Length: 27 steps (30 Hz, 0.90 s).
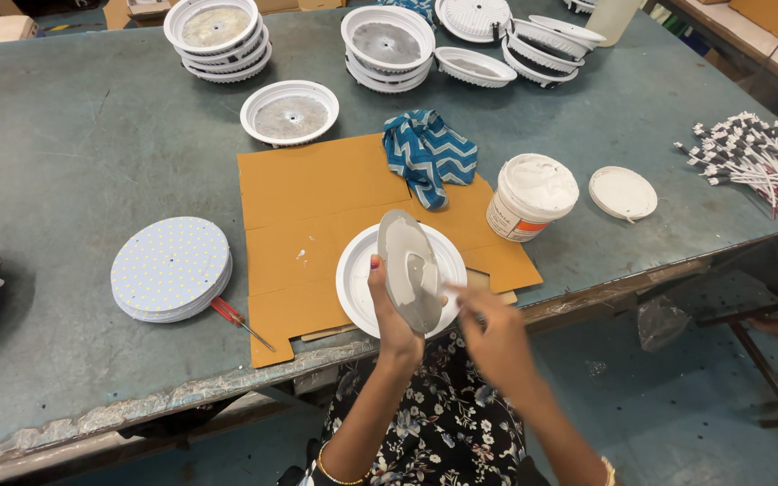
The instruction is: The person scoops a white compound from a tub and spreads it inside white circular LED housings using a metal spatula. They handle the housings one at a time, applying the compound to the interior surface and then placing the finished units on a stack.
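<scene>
Low in the frame, my left hand (393,310) had its grip clamped on a round disc (411,270), tilted on edge and part smeared with grey paste. My right hand (495,335) was blurred just beside it; I could not tell its grip. Beneath sat a white housing (357,274) on cardboard (317,198). Further up the worktop (65,135), a paste tub (530,196) stood open; one stack of discs (170,267) at left looked undone.
</scene>
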Available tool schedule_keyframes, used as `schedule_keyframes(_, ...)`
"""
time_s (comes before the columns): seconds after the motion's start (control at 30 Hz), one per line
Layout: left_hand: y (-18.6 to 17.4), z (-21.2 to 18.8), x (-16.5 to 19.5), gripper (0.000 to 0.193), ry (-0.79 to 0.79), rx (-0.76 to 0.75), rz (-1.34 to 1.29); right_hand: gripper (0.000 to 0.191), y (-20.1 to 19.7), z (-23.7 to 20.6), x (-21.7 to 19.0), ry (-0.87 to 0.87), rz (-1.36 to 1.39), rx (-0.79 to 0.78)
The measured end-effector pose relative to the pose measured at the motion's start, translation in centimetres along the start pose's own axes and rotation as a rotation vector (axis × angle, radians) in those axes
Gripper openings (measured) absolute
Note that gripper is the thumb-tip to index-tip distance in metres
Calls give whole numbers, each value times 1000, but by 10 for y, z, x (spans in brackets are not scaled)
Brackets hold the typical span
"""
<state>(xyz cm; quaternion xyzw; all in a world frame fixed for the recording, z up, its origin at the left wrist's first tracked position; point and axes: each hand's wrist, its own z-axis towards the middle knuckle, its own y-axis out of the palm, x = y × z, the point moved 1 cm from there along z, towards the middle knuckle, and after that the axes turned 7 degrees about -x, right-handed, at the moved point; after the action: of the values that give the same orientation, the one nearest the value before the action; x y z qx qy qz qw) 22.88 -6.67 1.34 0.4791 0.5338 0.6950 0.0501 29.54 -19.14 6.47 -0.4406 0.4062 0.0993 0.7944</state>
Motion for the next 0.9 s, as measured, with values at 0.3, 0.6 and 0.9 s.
schedule_keyframes(0.3, -3, -4, -3, 86, 5, 45, -1, 22, 10, 24, 11, -45, 156, -4)
schedule_keyframes(0.6, 19, -9, -14, 77, 207, -51, 138, 20, 6, -4, -17, 127, 150, 22)
schedule_keyframes(0.9, 29, -13, 2, 81, 335, -92, 364, 23, -22, 4, -34, 214, 247, -81)
